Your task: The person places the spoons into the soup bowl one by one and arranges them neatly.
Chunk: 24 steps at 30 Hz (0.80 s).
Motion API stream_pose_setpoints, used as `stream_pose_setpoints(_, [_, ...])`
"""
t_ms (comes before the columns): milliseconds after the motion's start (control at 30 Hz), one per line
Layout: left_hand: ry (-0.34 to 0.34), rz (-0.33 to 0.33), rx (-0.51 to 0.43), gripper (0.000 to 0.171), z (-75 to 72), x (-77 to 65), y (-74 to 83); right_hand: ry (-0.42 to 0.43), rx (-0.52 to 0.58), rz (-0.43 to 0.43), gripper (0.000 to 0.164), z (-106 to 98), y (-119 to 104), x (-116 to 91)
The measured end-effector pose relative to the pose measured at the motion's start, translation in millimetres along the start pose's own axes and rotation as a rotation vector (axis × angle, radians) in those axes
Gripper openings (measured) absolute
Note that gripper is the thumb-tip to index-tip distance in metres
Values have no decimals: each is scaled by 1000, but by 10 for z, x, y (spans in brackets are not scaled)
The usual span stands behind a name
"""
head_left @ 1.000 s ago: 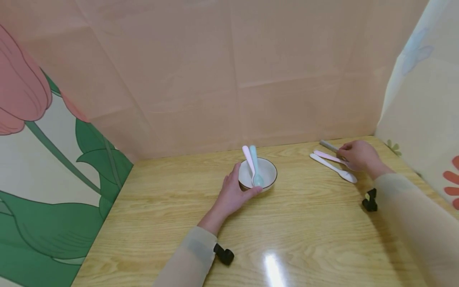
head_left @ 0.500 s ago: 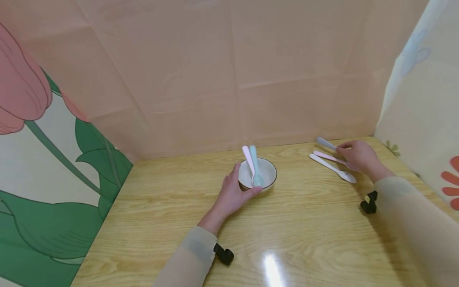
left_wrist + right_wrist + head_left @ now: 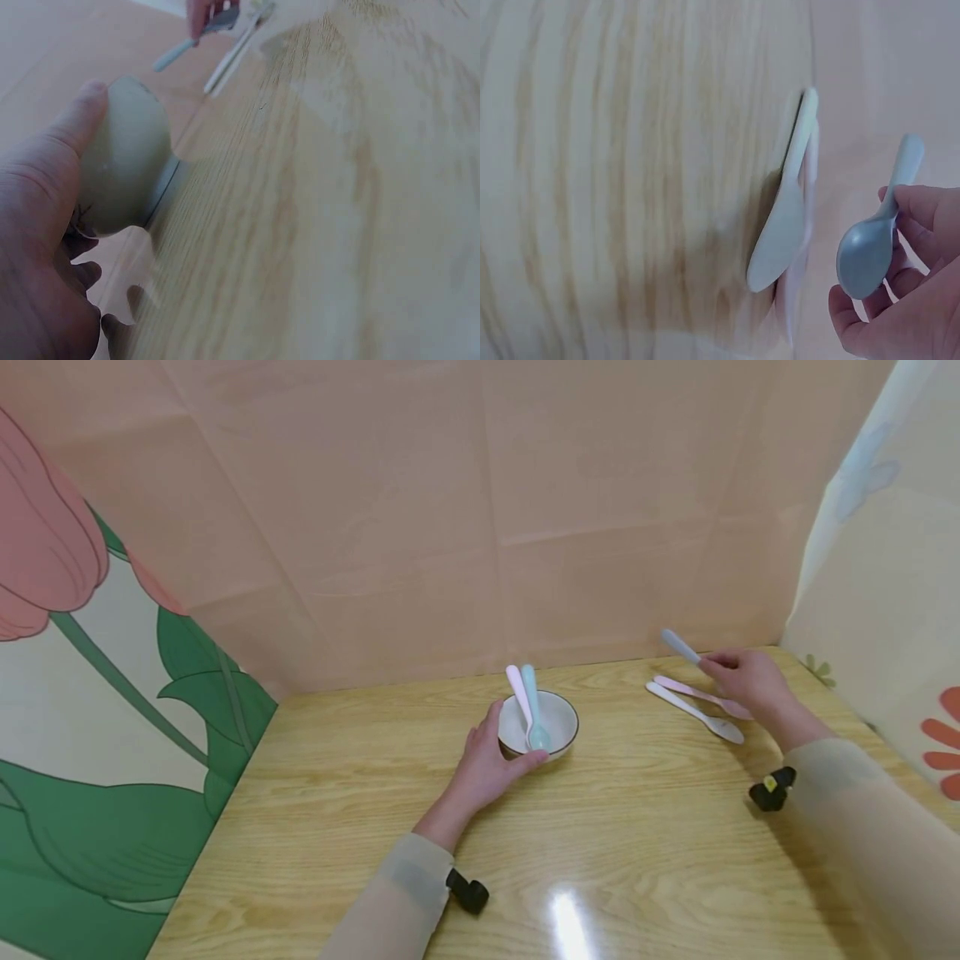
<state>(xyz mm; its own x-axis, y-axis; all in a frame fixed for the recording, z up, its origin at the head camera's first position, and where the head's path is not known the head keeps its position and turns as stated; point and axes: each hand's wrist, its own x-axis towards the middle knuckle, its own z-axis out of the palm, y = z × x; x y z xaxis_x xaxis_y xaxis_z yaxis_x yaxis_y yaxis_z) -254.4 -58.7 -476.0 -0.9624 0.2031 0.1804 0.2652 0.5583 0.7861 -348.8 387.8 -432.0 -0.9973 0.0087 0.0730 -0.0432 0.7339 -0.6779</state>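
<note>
My left hand point(image 3: 482, 770) grips the near left side of a white bowl point(image 3: 558, 727) with a dark rim, thumb at the front. A pink-handled spoon point(image 3: 517, 689) and a light blue spoon point(image 3: 531, 689) lean inside it, handles over the far rim. At the right, my right hand point(image 3: 752, 683) pinches a grey-blue spoon point(image 3: 866, 255) near the neck and holds it above the table, handle pointing up and left. Below it lie a white spoon-like utensil point(image 3: 693, 710) and a pink one point(image 3: 693, 691), side by side; the hand partly covers the pink one's end.
The wood-grain table point(image 3: 360, 827) runs up to a pinkish cloth backdrop point(image 3: 390, 543). Floral panels stand at the left point(image 3: 97, 835) and right point(image 3: 892, 627). Each sleeve carries a small black camera, such as the left camera point(image 3: 468, 892).
My right hand has picked the grey-blue spoon up from the table, its handle end rising. The left hand and the bowl have stayed in place.
</note>
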Motion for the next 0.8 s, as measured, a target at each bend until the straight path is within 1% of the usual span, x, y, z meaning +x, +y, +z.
stream_pose_setpoints(133, [-1, 3, -9, 104, -1, 4, -5, 4, 45, 14, 65, 13, -53, -17])
stream_pose_setpoints(267, [-1, -1, -11, 104, -2, 6, -8, 16, 80, 12, 65, 26, -133, -48])
stream_pose_setpoints(367, [1, -2, -7, 103, 2, 7, -6, 36, 100, -4, 62, 41, -225, -82])
stream_pose_setpoints(467, [-2, 5, -3, 105, 2, 8, 1, 50, 101, -25, 62, 60, -328, -106])
stream_pose_setpoints(533, [-5, 12, -4, 105, 0, 10, 9, 46, 108, -35, 64, 75, -398, -120])
stream_pose_setpoints(667, [-10, 11, 5, 108, 4, 16, 13, 15, 174, -16, 67, 119, -529, -145])
stream_pose_setpoints(800, [-11, 8, 10, 109, 10, 22, 8, 3, 237, -7, 64, 171, -658, -176])
